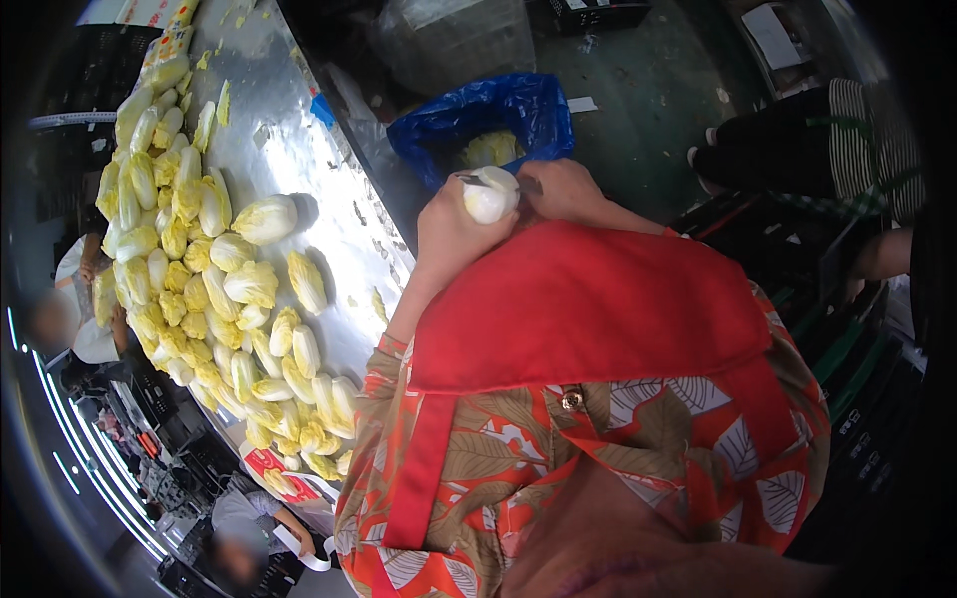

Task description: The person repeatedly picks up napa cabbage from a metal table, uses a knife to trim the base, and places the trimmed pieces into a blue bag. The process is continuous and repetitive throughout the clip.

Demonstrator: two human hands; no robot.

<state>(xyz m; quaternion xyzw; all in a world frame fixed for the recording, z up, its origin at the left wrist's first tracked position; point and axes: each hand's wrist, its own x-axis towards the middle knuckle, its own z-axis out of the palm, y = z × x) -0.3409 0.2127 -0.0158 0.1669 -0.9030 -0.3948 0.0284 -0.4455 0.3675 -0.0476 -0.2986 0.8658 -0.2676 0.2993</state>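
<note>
My left hand (446, 217) is closed around a small napa cabbage (490, 199), its pale cut base facing up. At the cabbage's right side is my right hand (566, 191), its fingers closed on a small knife; the dark blade (478, 180) shows across the top of the cabbage. Most of the handle is hidden. Both hands are just above the near edge of a blue plastic bag (551, 108), which hangs open with yellowish leaf trimmings (493, 149) inside.
To the left, a shiny metal table (334, 189) carries a long heap of napa cabbages (214, 289). One cabbage (307, 281) lies apart near the heap. Other people stand beyond the table and at the right, where striped clothing (847, 140) shows. Dark crates (857, 399) are stacked at the right.
</note>
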